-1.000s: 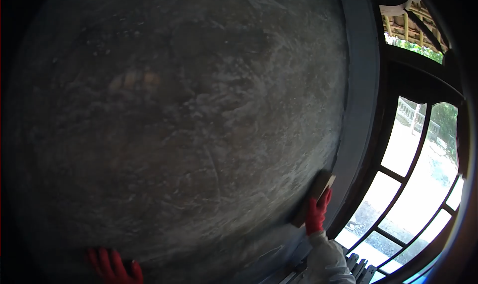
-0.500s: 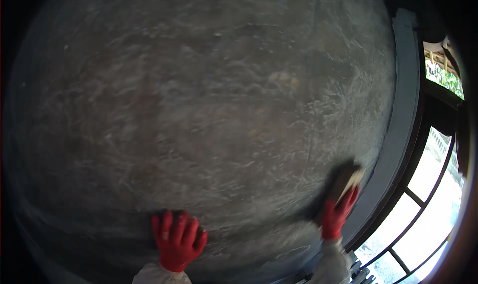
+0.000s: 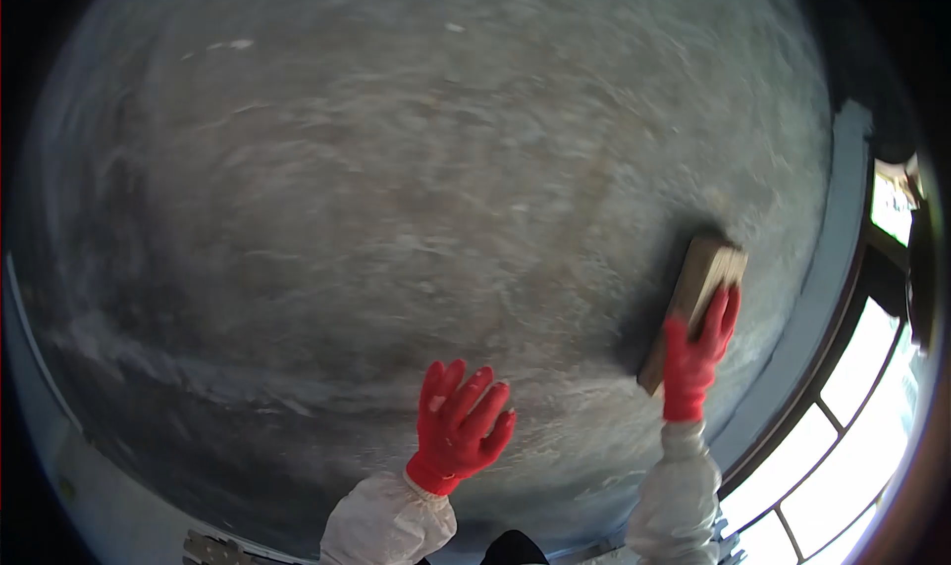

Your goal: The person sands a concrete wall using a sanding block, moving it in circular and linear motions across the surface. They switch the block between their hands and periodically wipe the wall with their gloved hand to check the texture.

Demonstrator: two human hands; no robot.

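A rough grey wall surface [image 3: 396,218] with pale streaks fills most of the view. My left hand [image 3: 459,426], in a red glove, is at the lower middle, fingers spread and holding nothing; whether it touches the wall I cannot tell. My right hand [image 3: 697,352], also in a red glove, grips a brown wooden block [image 3: 705,263] at the lower right. The block lies tilted along the wall, its top leaning right, with a dark shadow to its left. Part of it is hidden behind the glove.
A grey-blue frame strip [image 3: 840,208] runs down the wall's right edge. Beyond it stands a dark-framed window [image 3: 812,446] with bright panes. Grey pieces [image 3: 213,548] lie at the bottom left, and a dark rounded shape [image 3: 513,548] shows at the bottom centre.
The view has shifted. My left hand appears further right and a little higher. My right hand and the wooden block appear higher, the block still in my grip.
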